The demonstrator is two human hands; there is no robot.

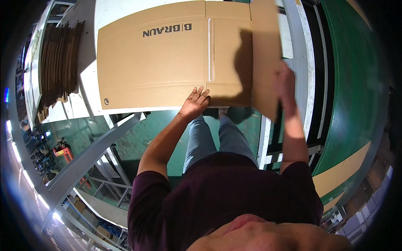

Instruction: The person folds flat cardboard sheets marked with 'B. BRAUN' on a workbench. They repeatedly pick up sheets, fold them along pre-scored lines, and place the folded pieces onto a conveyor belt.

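A large flat brown cardboard box (155, 62) lies on the white table, with dark print on its upper face and a pale strip running across its right part. My left hand (196, 103) rests on the near edge of the cardboard, palm down, fingers stretched out and slightly apart. At the right end, a long cardboard flap (265, 58) stands up along its crease, its outer edge blurred. Against that outer edge is my right hand (285, 80), somewhat smeared, with its fingers curled in and closed at the flap. Its fingertips are partly hidden.
A stack of folded brown cardboard (60, 62) stands at the table's left end. On the right, a grey metal frame (303, 62) borders a green surface (356, 83). A metal beam (94, 157) slants below the table on the left. A red object (63, 152) sits on the floor beyond it.
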